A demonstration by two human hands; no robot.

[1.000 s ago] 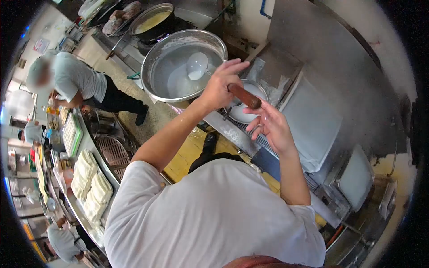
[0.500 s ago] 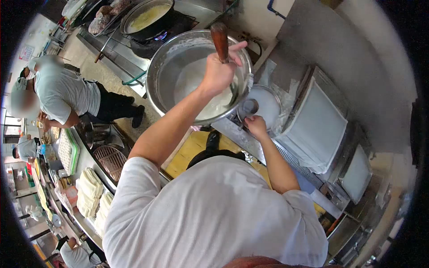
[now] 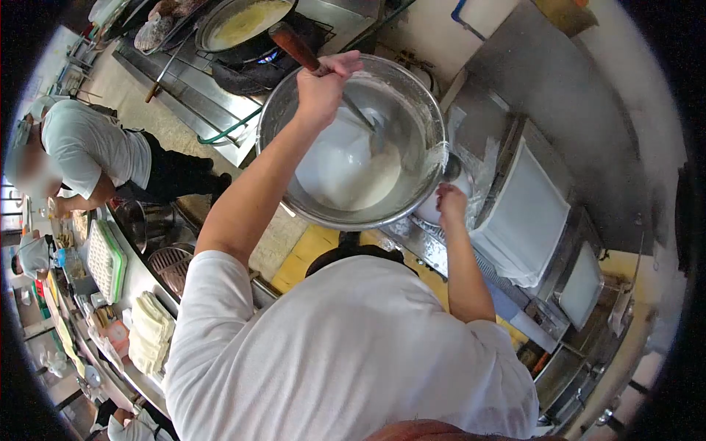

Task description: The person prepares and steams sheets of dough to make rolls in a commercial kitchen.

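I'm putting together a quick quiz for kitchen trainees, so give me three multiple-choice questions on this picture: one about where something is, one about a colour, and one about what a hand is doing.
1. Where is the scoop end of the ladle?
A. in a plastic bucket
B. in the large steel bowl
C. on the floor

2. What colour is the liquid in that bowl?
A. white
B. green
C. red

3. What is the left hand doing?
A. lying flat and open
B. hanging empty
C. gripping the ladle's handle

Answers:
1. B: the metal shaft runs down from the hand into the bowl.
2. A: a pale white pool lies at the bowl's bottom.
3. C: the fingers are closed round the brown handle above the rim.
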